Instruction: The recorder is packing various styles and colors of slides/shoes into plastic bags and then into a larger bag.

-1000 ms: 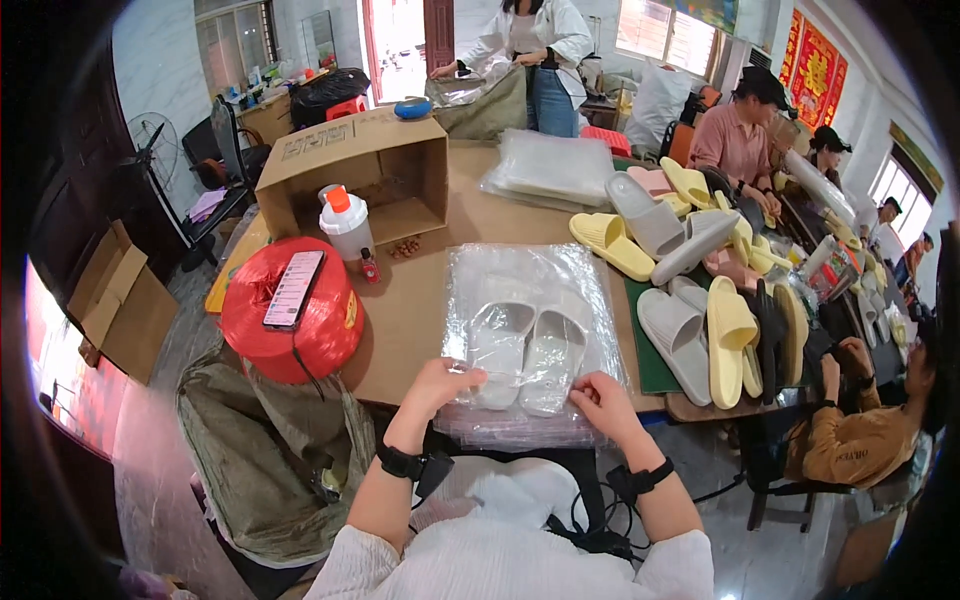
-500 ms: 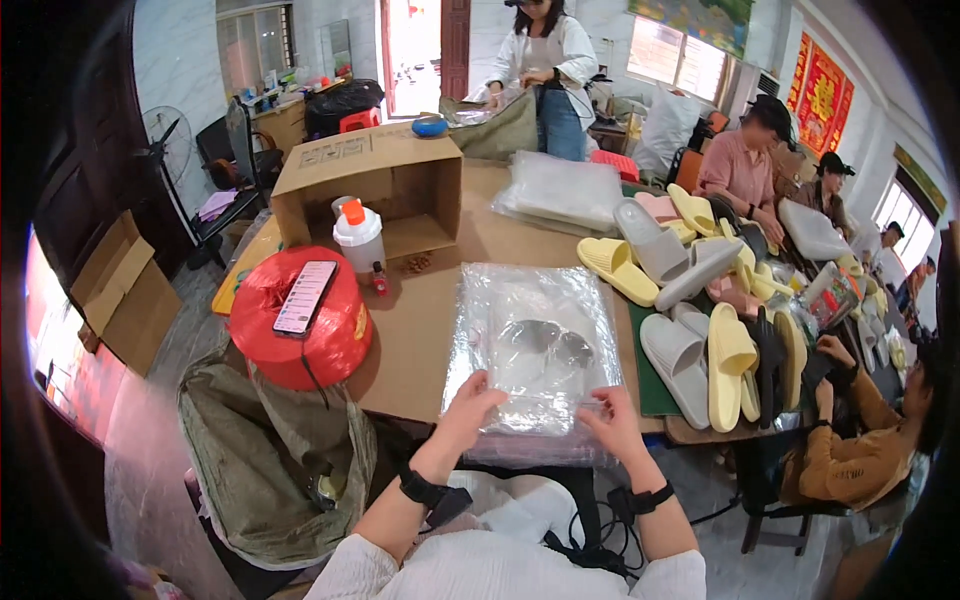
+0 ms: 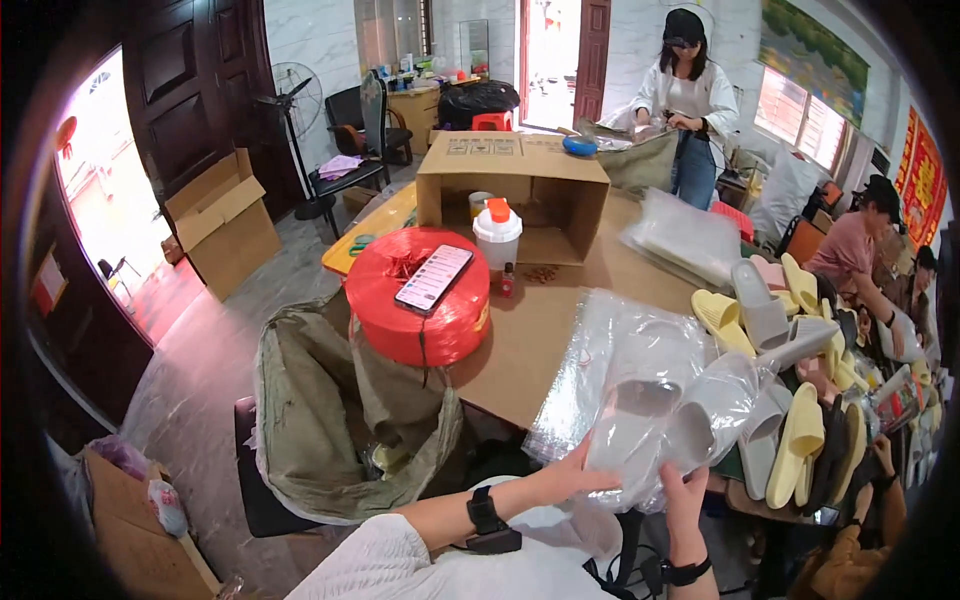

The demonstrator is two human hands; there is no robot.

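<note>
A pair of light grey slippers (image 3: 636, 396) lies inside a clear plastic bag (image 3: 655, 342), toes and straps showing through the film. My left hand (image 3: 578, 480) grips the near left part of the bag, thumb on top. At the near right, my right hand (image 3: 684, 498) pinches the same bag with the thumb raised along its front. Both hands hold it tilted over the table's front edge. Beneath and to its left, a stack of flat clear plastic bags (image 3: 557, 400) rests on the cardboard-covered table (image 3: 510, 350).
On the left, a large red twine roll (image 3: 375, 325) carries a phone (image 3: 434, 280). Behind it are a white bottle (image 3: 497, 238) and an open cardboard box (image 3: 545, 180). Many loose slippers (image 3: 800, 440) crowd the right. A green sack (image 3: 315, 400) hangs at front left. Several people work nearby.
My view has turned left. Both hands have gathered the near end of the bag and lifted it off the stack; the grey slippers inside now show plainly.
</note>
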